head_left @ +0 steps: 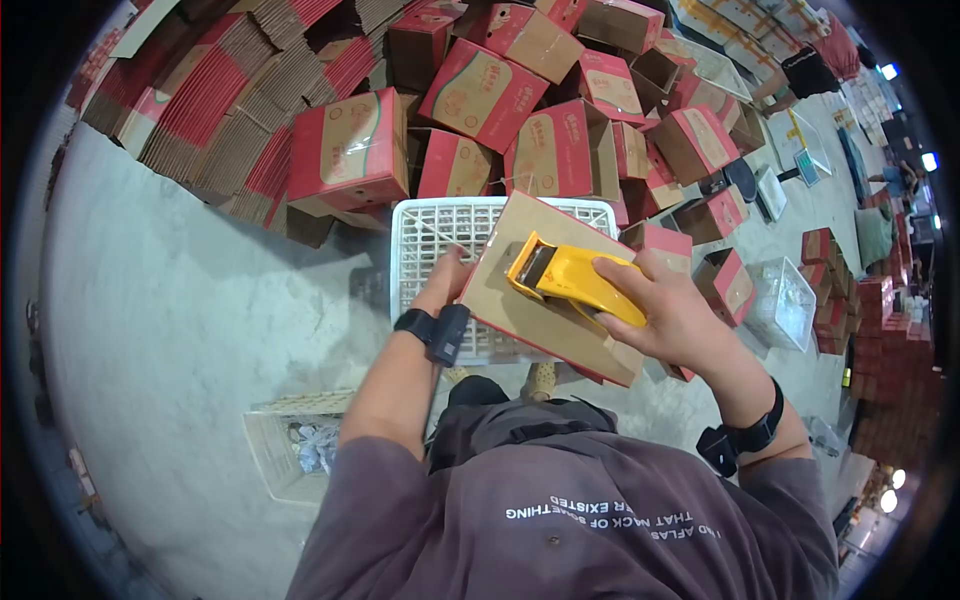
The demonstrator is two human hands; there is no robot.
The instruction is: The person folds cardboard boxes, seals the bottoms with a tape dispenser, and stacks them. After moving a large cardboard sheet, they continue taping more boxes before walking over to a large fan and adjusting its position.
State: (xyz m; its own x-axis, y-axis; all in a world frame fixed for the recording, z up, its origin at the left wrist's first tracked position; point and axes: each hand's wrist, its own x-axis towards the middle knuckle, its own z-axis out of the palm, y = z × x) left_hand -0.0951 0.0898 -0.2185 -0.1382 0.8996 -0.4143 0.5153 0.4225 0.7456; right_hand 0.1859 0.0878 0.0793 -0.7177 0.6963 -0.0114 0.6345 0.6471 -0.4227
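Observation:
My right hand (668,305) is wrapped around a yellow tape dispenser (590,280). The dispenser's front end rests on or just over the brown face of a cardboard box (510,310), which has red edges. That box sits tilted on a white slatted plastic crate (425,215). At the box's left edge, my left hand (443,282) grips its side, and some of its fingers are hidden.
Red-and-brown cardboard boxes (485,95) are heaped beyond the crate. Stacks of flattened cartons (225,120) lie at upper left. On the floor, a pale crate (280,450) stands at lower left and a white basket (778,305) at right. Another person's arm (775,90) shows at upper right.

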